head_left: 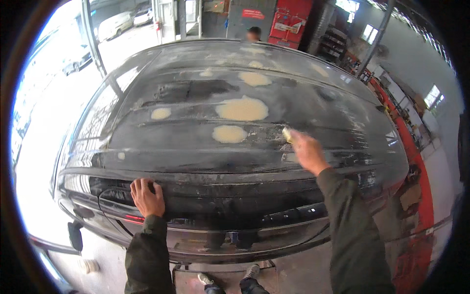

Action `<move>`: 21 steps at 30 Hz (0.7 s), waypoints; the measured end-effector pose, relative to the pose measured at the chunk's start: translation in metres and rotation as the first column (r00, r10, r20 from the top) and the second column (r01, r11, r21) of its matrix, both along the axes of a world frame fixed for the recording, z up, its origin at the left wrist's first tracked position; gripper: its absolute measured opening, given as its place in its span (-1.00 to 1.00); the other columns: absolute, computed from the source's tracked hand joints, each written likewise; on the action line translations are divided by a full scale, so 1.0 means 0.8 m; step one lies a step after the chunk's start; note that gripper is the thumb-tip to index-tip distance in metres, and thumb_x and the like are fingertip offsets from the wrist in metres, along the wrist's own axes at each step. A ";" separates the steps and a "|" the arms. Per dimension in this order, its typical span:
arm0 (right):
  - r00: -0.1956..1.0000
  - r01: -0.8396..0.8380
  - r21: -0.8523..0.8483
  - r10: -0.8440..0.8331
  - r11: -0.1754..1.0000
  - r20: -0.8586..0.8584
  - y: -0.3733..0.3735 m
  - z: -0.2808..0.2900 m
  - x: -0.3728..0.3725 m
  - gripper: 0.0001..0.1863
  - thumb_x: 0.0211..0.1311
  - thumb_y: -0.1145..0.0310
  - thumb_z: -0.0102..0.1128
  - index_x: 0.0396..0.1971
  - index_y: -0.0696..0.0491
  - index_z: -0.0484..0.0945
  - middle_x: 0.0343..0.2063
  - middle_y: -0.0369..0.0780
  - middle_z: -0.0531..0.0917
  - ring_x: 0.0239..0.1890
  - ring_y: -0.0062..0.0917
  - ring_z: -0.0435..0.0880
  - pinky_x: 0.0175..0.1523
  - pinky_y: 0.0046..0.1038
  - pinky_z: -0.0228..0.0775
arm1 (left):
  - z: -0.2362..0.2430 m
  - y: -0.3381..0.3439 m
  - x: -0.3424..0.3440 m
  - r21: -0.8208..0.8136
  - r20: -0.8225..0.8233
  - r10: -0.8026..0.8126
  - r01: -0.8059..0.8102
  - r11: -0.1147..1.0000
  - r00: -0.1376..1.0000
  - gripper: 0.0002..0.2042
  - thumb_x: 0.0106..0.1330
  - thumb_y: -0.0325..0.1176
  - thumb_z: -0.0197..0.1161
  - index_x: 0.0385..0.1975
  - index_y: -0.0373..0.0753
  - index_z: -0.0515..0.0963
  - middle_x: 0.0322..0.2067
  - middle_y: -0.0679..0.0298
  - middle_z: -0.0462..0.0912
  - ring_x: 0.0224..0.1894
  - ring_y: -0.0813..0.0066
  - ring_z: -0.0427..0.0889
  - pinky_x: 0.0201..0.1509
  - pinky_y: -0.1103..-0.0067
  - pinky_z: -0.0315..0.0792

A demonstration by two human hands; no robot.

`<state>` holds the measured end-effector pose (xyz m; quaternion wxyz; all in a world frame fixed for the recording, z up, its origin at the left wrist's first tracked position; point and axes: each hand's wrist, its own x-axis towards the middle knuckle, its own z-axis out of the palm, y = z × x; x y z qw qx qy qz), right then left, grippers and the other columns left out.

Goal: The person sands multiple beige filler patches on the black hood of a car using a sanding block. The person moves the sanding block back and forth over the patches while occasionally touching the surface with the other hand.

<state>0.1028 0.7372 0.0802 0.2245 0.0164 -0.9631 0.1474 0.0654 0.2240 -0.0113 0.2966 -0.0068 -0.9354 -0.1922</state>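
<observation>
My right hand [306, 152] is closed round a small pale yellow tool [288, 134], held at the dark, dull vehicle roof [181, 137], where the surface is streaked and scuffed. I cannot make out the tool's exact kind. Beige filler patches show to its left, the nearest an oval patch [229, 134], with a larger one [242, 109] just beyond and a small one [160, 113] farther left. My left hand [147, 195] lies on the glossy black band along the roof's near edge, fingers bent and slightly apart, holding nothing.
A co-worker's head [253, 34] shows behind the roof. Metal posts [92, 39] and parked white vehicles [112, 27] are at the back left. A red cabinet [286, 22] stands at the back, and a red rail [416, 181] runs along the right. My shoes [252, 272] are on a low platform below.
</observation>
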 end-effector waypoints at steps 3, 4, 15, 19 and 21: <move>0.997 0.047 -0.122 -0.040 0.991 0.062 0.006 0.045 -0.018 -0.66 0.53 0.37 0.19 0.23 0.01 0.58 0.02 0.04 0.77 0.03 0.07 0.74 0.04 -0.02 0.59 | 0.000 0.000 0.000 0.025 0.005 0.002 -0.003 1.000 1.000 -0.85 0.31 -0.37 0.29 -0.19 -0.23 0.58 -0.06 0.13 0.60 0.17 0.01 0.51 0.32 0.18 0.37; 0.996 0.038 -0.148 -0.026 0.988 0.080 0.003 0.047 -0.023 -0.67 0.54 0.36 0.18 0.23 0.02 0.58 0.02 0.04 0.77 0.04 0.08 0.74 0.03 -0.03 0.59 | 0.001 -0.001 0.001 0.024 0.007 0.002 -0.002 1.000 1.000 -0.85 0.30 -0.38 0.30 -0.18 -0.22 0.59 -0.06 0.14 0.60 0.18 0.02 0.51 0.33 0.18 0.37; 0.831 -0.268 -0.069 0.267 0.961 0.488 0.027 0.011 -0.016 -0.22 -0.02 -0.14 0.70 0.05 0.14 0.67 -0.06 0.00 0.74 0.08 0.00 0.72 0.18 -0.09 0.54 | -0.004 -0.001 -0.002 0.006 -0.006 -0.029 0.029 1.000 1.000 -0.87 0.35 -0.40 0.23 -0.16 -0.23 0.57 -0.04 0.12 0.61 0.15 0.01 0.53 0.31 0.17 0.38; 0.842 -0.244 -0.044 0.234 0.969 0.485 0.020 -0.004 -0.020 -0.29 -0.04 -0.12 0.70 -0.02 0.09 0.70 -0.13 -0.09 0.73 0.02 -0.06 0.73 0.12 -0.10 0.54 | -0.007 -0.007 -0.003 -0.002 0.008 -0.034 0.034 0.999 0.999 -0.86 0.31 -0.41 0.26 -0.17 -0.23 0.59 -0.02 0.12 0.61 0.18 0.03 0.53 0.33 0.19 0.36; 0.850 -0.229 -0.050 0.225 0.972 0.477 0.012 -0.005 -0.021 -0.31 -0.04 -0.12 0.70 -0.05 0.07 0.71 -0.15 -0.13 0.73 -0.02 -0.08 0.73 0.09 -0.10 0.55 | -0.003 -0.005 -0.005 0.005 -0.001 -0.039 0.039 0.999 0.999 -0.86 0.30 -0.42 0.27 -0.18 -0.23 0.59 -0.02 0.13 0.61 0.20 0.03 0.52 0.34 0.19 0.36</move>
